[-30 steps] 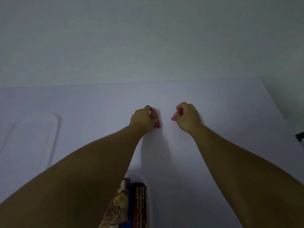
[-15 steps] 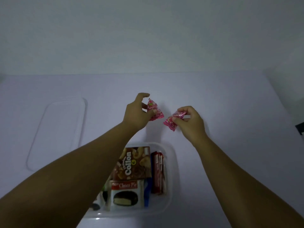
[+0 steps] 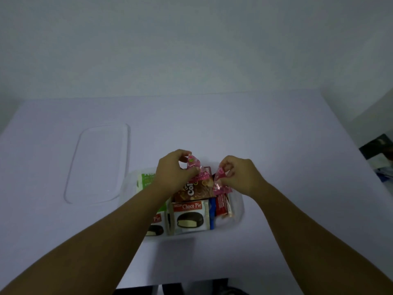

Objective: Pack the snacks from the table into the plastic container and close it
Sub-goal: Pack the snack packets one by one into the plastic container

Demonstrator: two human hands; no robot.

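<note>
Two hands over container (image 3: 239, 211), left hand (image 3: 173, 173) and right hand (image 3: 242, 177) each pinching pink candy (image 3: 194, 167), poised for dropping in

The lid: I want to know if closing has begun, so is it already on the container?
No, the lid lies flat on the table, left of the open container.

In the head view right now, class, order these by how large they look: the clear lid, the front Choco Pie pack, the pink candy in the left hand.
1. clear lid, flat on the table
2. Choco Pie pack, in the container
3. pink candy, pinched by the left hand

Nearness hardly blurs these gaps.
</note>
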